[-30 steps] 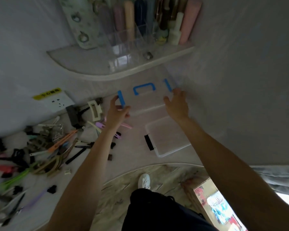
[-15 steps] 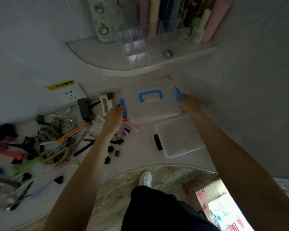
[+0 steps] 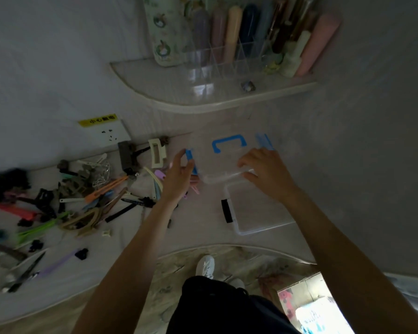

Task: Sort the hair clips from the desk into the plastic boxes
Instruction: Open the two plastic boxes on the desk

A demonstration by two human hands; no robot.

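Clips (image 3: 65,203) lie heaped and tangled on the left part of the bench (image 3: 203,232), orange, green, black, cream and purple among them, none yet in a box, so sorting proper has not begun. The step in hand looks to be opening the clear box with the blue handle (image 3: 227,160), which sits at the back of the bench just beyond a second, lidless-looking clear box with a black latch (image 3: 258,210). To do it well, both side latches should be freed before the lid is raised; lifting with one side caught would likely twist the thin plastic or drag the box over the loose pink and purple clips lying right beside its left edge. It would also help to keep the box flat on the bench and to set the lid somewhere away from the pile. The left hand (image 3: 176,179) reaches in from below with fingers straight and slightly spread, fingertips at the left blue latch (image 3: 190,156); it touches or nearly touches it, gripping nothing as far as I can tell. The right hand (image 3: 266,172) rests palm down across the front right part of the lid, fingers loosely bent over its front edge, pressing rather than pinching. The right blue latch (image 3: 263,141) stands just beyond that hand, seemingly already flipped outward.
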